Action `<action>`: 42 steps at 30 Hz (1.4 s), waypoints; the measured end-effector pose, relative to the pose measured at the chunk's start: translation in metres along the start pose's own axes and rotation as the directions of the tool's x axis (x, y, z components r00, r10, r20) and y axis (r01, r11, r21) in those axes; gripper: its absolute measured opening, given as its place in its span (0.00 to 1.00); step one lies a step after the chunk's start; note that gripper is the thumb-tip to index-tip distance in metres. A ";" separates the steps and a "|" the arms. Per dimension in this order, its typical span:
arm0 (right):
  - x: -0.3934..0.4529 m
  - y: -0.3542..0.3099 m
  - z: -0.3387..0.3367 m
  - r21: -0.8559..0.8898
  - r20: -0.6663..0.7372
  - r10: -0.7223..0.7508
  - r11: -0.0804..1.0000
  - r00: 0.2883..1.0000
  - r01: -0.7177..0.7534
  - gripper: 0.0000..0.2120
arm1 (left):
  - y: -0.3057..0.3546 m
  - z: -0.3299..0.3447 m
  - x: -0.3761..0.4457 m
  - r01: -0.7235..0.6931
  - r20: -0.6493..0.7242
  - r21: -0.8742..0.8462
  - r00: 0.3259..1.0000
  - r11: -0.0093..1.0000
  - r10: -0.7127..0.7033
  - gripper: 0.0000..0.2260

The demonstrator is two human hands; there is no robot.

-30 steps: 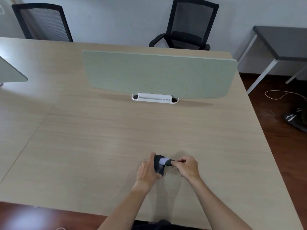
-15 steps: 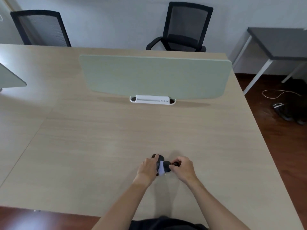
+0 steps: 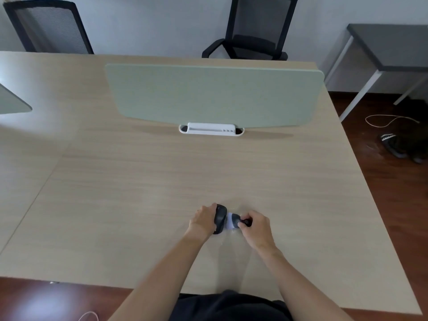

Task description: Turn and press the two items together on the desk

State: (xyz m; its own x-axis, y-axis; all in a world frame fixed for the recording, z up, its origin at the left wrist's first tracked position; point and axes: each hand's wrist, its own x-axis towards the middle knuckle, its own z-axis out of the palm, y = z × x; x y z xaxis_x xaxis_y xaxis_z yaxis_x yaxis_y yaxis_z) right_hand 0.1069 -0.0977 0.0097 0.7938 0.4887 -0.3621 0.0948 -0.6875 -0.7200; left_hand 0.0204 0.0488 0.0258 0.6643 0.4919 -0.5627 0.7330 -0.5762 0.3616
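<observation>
A small dark object (image 3: pixel 220 217) with a rounded black body and a pale white-lilac middle part (image 3: pixel 229 220) lies on the light wooden table (image 3: pixel 139 181), near its front edge. My left hand (image 3: pixel 202 220) grips the rounded black body from the left. My right hand (image 3: pixel 256 224) pinches a small black end piece (image 3: pixel 245 222) on the object's right side. What the object is stays unclear, as my fingers cover parts of it.
A pale green divider panel (image 3: pixel 213 96) stands across the table's middle on a white base (image 3: pixel 210 129). Two black mesh chairs (image 3: pixel 257 28) (image 3: pixel 48 26) sit behind the table. A grey side table (image 3: pixel 389 47), a white cable (image 3: pixel 389 119) and dark slippers (image 3: pixel 393 144) are at the right.
My hands have turned the dark object between them; the pale middle part now faces up between the two black pieces. The view has shifted slightly.
</observation>
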 end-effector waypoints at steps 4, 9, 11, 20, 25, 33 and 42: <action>-0.001 0.002 -0.007 0.124 -0.010 0.017 0.992 1.000 -0.015 0.05 | -0.002 -0.001 0.002 0.002 0.001 -0.011 1.000 1.000 -0.001 0.20; -0.005 -0.002 0.004 0.126 0.111 0.000 0.992 0.994 -0.014 0.02 | 0.001 -0.002 0.006 -0.021 0.035 0.055 0.999 0.998 0.019 0.18; -0.005 0.000 0.006 0.070 0.028 -0.016 0.997 0.999 0.014 0.04 | 0.001 -0.003 0.007 -0.019 0.048 0.078 0.999 0.997 0.016 0.19; -0.007 -0.006 0.005 0.222 0.027 -0.024 0.975 0.999 0.017 0.04 | 0.000 0.000 0.008 -0.027 0.080 0.170 0.997 0.985 0.013 0.16; -0.007 -0.010 0.010 0.066 -0.058 -0.001 0.998 0.998 0.005 0.05 | 0.003 0.000 0.006 -0.049 0.078 0.299 0.997 0.953 0.026 0.16; -0.009 -0.015 0.006 0.177 0.009 0.016 0.984 1.000 -0.018 0.02 | -0.012 -0.010 0.011 -0.325 0.080 0.504 0.940 0.800 0.331 0.27; -0.009 -0.009 0.004 0.086 -0.121 0.013 0.996 0.993 -0.002 0.05 | -0.019 -0.012 0.009 -0.335 0.093 0.329 0.942 0.883 0.322 0.27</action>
State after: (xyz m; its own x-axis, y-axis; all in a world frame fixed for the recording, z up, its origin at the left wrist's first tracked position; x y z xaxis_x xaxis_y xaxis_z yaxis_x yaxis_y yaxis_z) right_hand 0.0964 -0.0941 0.0169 0.8617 0.4114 -0.2971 0.0408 -0.6398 -0.7675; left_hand 0.0144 0.0721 0.0222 0.8484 0.2169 -0.4829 0.3767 -0.8882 0.2630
